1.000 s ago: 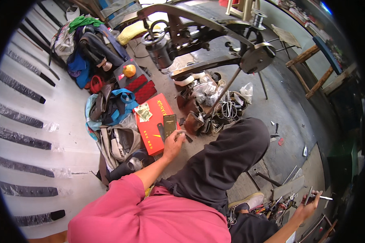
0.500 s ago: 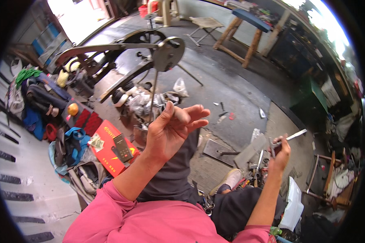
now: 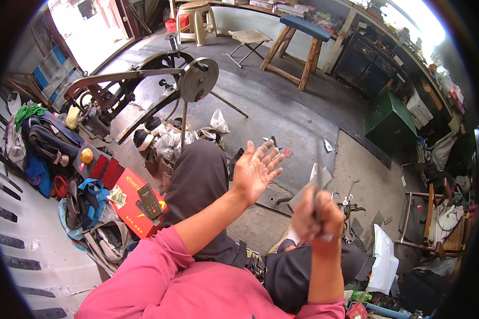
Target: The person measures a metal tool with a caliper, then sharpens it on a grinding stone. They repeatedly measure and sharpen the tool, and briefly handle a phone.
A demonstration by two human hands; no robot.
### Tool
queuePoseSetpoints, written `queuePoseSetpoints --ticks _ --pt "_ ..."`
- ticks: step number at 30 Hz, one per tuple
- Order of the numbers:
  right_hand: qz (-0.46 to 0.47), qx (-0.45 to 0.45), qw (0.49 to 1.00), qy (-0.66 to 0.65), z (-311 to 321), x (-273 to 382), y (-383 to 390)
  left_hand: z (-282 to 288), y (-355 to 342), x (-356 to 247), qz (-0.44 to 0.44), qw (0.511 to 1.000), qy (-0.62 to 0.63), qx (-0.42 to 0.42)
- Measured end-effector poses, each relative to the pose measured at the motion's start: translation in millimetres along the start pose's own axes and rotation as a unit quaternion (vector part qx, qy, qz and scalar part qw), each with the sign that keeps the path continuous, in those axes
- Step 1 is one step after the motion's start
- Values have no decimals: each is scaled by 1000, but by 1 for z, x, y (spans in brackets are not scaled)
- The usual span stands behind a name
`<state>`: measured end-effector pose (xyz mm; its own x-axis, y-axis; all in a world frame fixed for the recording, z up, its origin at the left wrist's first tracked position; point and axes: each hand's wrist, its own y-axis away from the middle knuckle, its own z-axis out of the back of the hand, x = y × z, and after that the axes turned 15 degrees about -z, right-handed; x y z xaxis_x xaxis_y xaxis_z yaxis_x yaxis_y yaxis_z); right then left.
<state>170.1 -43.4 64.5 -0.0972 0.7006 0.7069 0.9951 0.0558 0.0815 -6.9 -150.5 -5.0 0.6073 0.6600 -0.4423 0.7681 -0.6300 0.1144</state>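
Note:
My left hand (image 3: pixel 256 173) is raised in front of my knee, palm showing and fingers spread, with nothing in it. To its right, my right hand (image 3: pixel 318 215) is closed around a slim tool (image 3: pixel 319 194), dark and metallic and pointing up. Motion smears both this hand and the tool, so the tool's exact kind does not show. The two hands are apart. Below and beyond the right hand, a flat metal plate (image 3: pixel 324 178) is partly hidden.
A cobbler's sewing machine (image 3: pixel 198 80) with a large wheel stands ahead left. Beside my left leg lie a red box (image 3: pixel 130 215) with a dark phone-like device (image 3: pixel 153 204) and heaped bags (image 3: pixel 93 194). A blue-topped stool (image 3: pixel 305 27), folding stool (image 3: pixel 249 36) and green cabinet (image 3: pixel 391 119) stand farther off.
My right hand has come inward and left with the tool, which now points upward. My left hand has moved right and down, its curled fingers now spread. The view has shifted.

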Motion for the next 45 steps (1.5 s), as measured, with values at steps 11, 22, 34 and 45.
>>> queuePoseSetpoints --ticks 11,22,34,45 --pt "127 -457 879 46 11 30 -84 15 29 -38 -35 980 -49 190" --pt "133 -489 855 107 48 32 -98 38 28 -31 -3 969 -128 213" --pt "144 -476 810 310 65 81 -35 74 -1 -17 25 962 -258 84" --pt "144 -450 881 38 133 63 8 72 2 1 53 925 -359 115"
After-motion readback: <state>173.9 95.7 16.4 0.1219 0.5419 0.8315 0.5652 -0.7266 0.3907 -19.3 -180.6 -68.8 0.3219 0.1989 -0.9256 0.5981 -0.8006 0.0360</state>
